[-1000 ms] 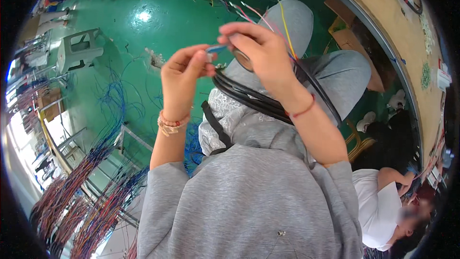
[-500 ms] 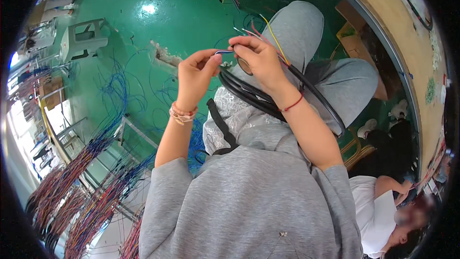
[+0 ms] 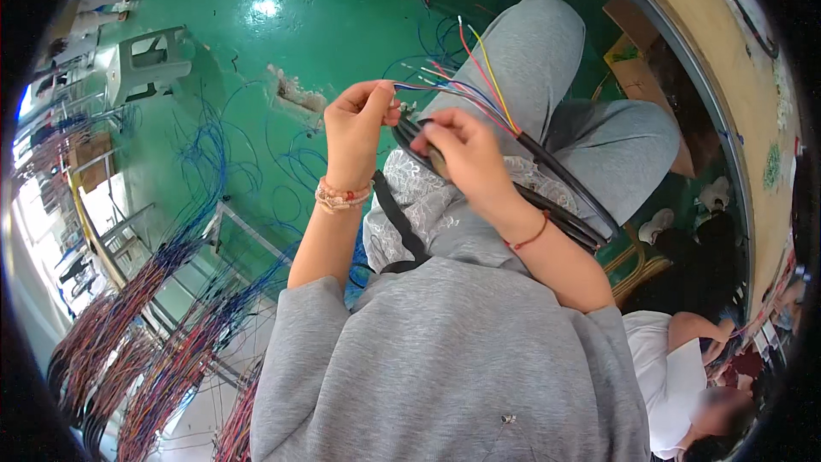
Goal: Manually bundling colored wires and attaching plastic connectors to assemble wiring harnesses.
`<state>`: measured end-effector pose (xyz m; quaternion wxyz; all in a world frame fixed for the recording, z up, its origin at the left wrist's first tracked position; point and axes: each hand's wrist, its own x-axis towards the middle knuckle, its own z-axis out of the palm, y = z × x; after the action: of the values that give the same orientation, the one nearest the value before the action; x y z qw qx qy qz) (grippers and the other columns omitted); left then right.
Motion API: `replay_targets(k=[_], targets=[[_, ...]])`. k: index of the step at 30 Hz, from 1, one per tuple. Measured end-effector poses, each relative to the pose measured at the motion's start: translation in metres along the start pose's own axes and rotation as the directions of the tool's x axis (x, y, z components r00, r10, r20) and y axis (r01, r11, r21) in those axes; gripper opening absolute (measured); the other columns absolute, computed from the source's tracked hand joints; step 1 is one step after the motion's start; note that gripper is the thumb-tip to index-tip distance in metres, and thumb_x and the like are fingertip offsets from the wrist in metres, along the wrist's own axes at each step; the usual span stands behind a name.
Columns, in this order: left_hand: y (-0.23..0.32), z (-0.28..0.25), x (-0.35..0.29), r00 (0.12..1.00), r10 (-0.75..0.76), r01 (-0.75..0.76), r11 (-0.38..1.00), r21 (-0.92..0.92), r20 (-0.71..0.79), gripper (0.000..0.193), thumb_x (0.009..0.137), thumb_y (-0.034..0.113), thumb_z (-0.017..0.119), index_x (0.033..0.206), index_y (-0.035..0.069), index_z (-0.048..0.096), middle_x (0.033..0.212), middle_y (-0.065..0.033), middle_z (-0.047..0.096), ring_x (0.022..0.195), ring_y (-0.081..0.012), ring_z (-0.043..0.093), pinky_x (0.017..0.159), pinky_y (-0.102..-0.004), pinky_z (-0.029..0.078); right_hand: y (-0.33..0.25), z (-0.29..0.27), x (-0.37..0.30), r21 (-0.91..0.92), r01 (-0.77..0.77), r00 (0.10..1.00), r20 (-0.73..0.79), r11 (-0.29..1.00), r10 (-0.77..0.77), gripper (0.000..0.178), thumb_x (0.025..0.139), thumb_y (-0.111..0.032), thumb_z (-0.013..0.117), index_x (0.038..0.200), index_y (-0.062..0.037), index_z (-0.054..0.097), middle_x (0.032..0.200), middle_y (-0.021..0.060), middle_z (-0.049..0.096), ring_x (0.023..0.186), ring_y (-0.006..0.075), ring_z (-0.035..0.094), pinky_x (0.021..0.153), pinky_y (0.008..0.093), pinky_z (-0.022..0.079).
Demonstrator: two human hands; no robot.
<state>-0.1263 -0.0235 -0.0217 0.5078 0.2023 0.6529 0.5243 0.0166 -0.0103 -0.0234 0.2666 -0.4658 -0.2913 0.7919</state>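
My left hand (image 3: 354, 127) pinches the ends of a few thin coloured wires, blue and reddish among them, between thumb and fingers. These run right to the cut end of a black-sheathed cable (image 3: 560, 167) on my lap. Other loose wires (image 3: 489, 68), including a yellow and a red one, fan out from the same sheath, tips pointing away from me. Below the stretched wires, my right hand (image 3: 472, 164) is closed around a roll of tape (image 3: 438, 162) with a brownish core, partly hidden and blurred. Thicker black cable loops (image 3: 409, 130) pass beneath that hand.
Bundles of coloured wires (image 3: 162, 334) hang over a metal frame (image 3: 248, 231) at left. Loose blue wires (image 3: 209, 150) lie on the green floor near a plastic stool (image 3: 150, 64). A table edge (image 3: 684, 60) curves along the right; a person in white (image 3: 658, 376) sits lower right.
My right hand has drawn back toward me and away from my left hand, carrying the tape roll. The wires between left hand and cable now show. My left hand has shifted slightly right.
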Motion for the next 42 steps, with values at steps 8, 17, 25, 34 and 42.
replay_targets(k=[8, 17, 25, 34, 42], targets=[[-0.003, 0.008, -0.014, 0.999, 0.048, -0.048, 0.999, -0.007, 0.020, 0.016, 0.081, 0.010, 0.059, 0.084, -0.005, 0.060, 0.071, -0.0060, 0.061, 0.059, -0.0082, 0.055, 0.054, -0.0191, 0.044, 0.007, 0.017, 0.022, 0.384, -0.044, 0.999, 0.022, 0.922, 0.038, 0.013, 0.086, -0.011, 0.045, 0.085, -0.0025, 0.055, 0.078, 0.0027, 0.057, 0.067, 0.0084, 0.052, 0.059, 0.0217, 0.041], [-0.007, 0.012, -0.013, 0.995, 0.090, -0.089, 0.996, 0.020, -0.036, 0.017, 0.081, 0.011, 0.059, 0.084, -0.005, 0.060, 0.073, -0.0056, 0.062, 0.059, -0.0072, 0.056, 0.054, -0.0185, 0.045, 0.009, 0.018, 0.016, 0.466, -0.005, 1.000, -0.007, 0.885, 0.009, 0.014, 0.087, -0.011, 0.046, 0.094, -0.0026, 0.055, 0.087, 0.0032, 0.059, 0.076, 0.0098, 0.056, 0.065, 0.0228, 0.044], [-0.008, 0.019, -0.015, 0.982, 0.180, -0.174, 0.979, 0.102, -0.053, 0.017, 0.082, 0.012, 0.059, 0.085, -0.005, 0.061, 0.072, -0.0048, 0.062, 0.059, -0.0072, 0.056, 0.054, -0.0188, 0.045, 0.005, 0.016, 0.010, 0.473, 0.098, 0.995, -0.043, 0.875, -0.088, 0.014, 0.086, -0.013, 0.048, 0.093, -0.0030, 0.056, 0.085, 0.0033, 0.059, 0.075, 0.0097, 0.055, 0.066, 0.0232, 0.044], [0.010, 0.007, -0.015, 0.971, -0.150, 0.174, 0.978, -0.119, 0.184, 0.023, 0.086, 0.017, 0.053, 0.092, -0.004, 0.059, 0.077, -0.0060, 0.061, 0.063, -0.0098, 0.057, 0.058, -0.0197, 0.047, 0.006, 0.009, 0.016, 0.339, 0.168, 0.983, -0.125, 0.926, -0.133, 0.015, 0.087, -0.016, 0.051, 0.084, -0.0021, 0.057, 0.080, 0.0039, 0.059, 0.071, 0.0083, 0.054, 0.064, 0.0214, 0.043], [0.018, 0.012, -0.006, 0.945, -0.099, -0.012, 0.942, 0.334, 0.313, 0.019, 0.087, 0.016, 0.049, 0.078, -0.001, 0.053, 0.069, -0.0029, 0.056, 0.061, -0.0078, 0.054, 0.054, -0.0197, 0.043, 0.011, 0.005, 0.016, 0.176, 0.252, 0.963, -0.145, 0.952, -0.228, 0.016, 0.087, -0.017, 0.051, 0.080, -0.0032, 0.057, 0.062, -0.0045, 0.048, 0.053, 0.0014, 0.038, 0.047, 0.0181, 0.028]])
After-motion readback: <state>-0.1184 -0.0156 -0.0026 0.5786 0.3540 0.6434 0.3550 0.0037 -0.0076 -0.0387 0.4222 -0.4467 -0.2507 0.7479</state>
